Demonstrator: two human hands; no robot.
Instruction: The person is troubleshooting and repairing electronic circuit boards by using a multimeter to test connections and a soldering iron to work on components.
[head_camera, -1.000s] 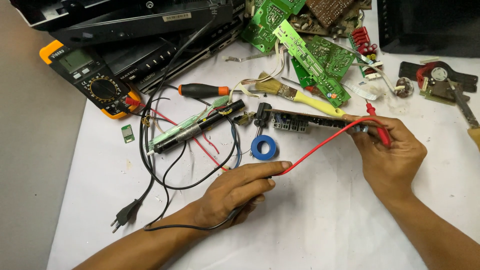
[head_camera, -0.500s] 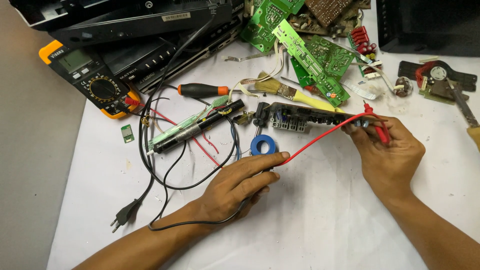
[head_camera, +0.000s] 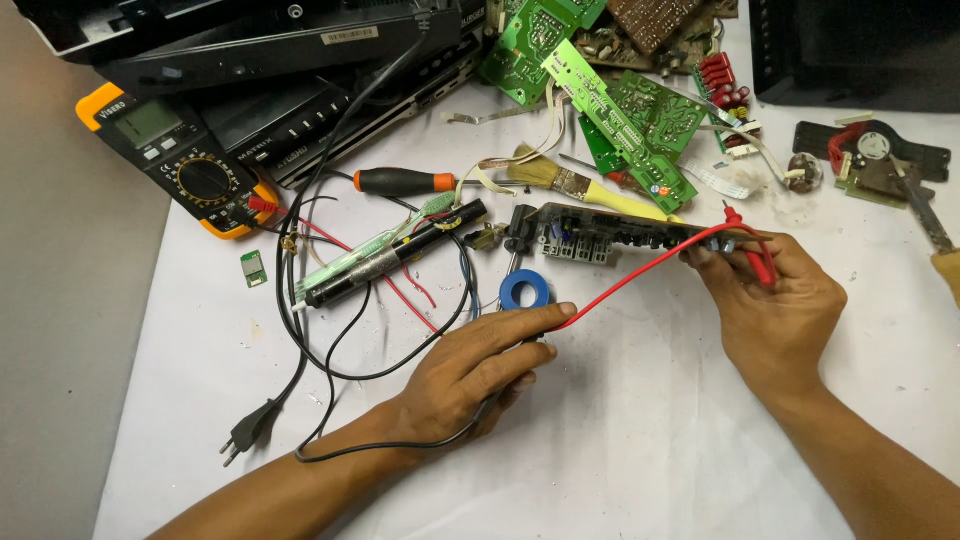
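Observation:
My right hand (head_camera: 780, 315) grips a red test probe (head_camera: 752, 252) and pinches the right end of a long dark circuit board (head_camera: 600, 232) standing on edge. The probe's red lead (head_camera: 640, 275) runs left to the fingertips of my left hand (head_camera: 480, 365). That hand lies on the white tabletop, its fingers curled over a black probe (head_camera: 530, 342), and the black lead loops under the wrist. A blue tape roll (head_camera: 525, 290) lies just above its fingertips. Both leads go to an orange-cased multimeter (head_camera: 175, 165) at the upper left.
A black tube-shaped assembly (head_camera: 390, 260) with tangled wires, an orange-handled screwdriver (head_camera: 405, 182), a brush (head_camera: 580, 186) and a mains plug (head_camera: 250, 432) lie left of centre. Green circuit boards (head_camera: 625, 115) and black casings (head_camera: 270, 50) crowd the far edge. A wooden-handled tool (head_camera: 935, 235) is at the right.
My left hand's fingers have crept slightly up toward the blue tape roll. The right hand, red probe and board have hardly moved.

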